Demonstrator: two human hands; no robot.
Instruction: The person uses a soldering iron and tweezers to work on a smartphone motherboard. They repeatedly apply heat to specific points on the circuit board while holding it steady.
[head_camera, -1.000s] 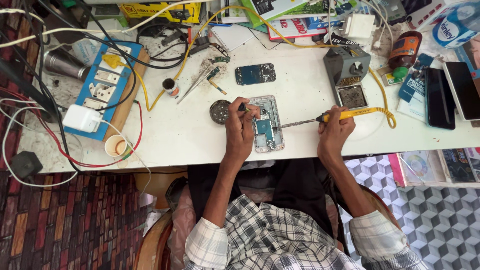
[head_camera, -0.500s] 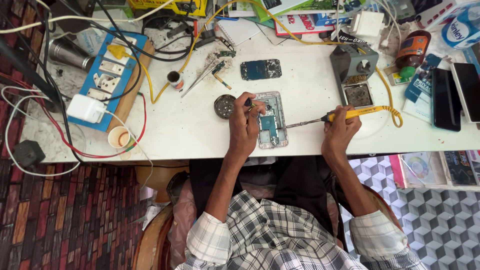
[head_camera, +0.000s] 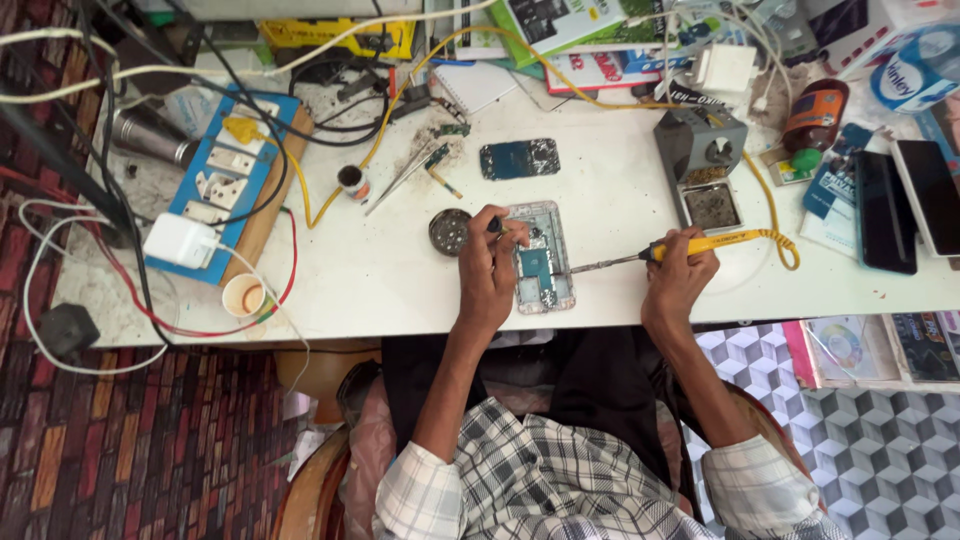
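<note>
- Phone frame (head_camera: 541, 257), opened and stripped, lies flat on the white workbench (head_camera: 620, 190) near its front edge, directly ahead of the seated person.
- Left hand (head_camera: 490, 268) rests on the frame's left side, fingers curled down to pin it; a small dark item shows at the fingertips, too small to identify.
- Right hand (head_camera: 678, 275) is closed around the yellow handle of a soldering iron (head_camera: 660, 252), thumb on top, the thin metal tip reaching left to the frame's right edge.
- Judged from its look, the frame is light, stiff and thin, with an exposed blue board inside that appears fragile; a hold by the outer rails, flat to the bench, seems safest, away from the board.
- The iron looks light but hot at the tip; the insulated handle is the only place to grip, and its coiled yellow cord trails right toward the grey iron stand (head_camera: 700, 150).
- A round dark tin (head_camera: 450, 231) sits just left of the frame, near the left hand.
- A second blue circuit board (head_camera: 519, 159) lies farther back, well apart from both hands.
- 2 dark phones (head_camera: 885, 210) lie at far right.
</note>
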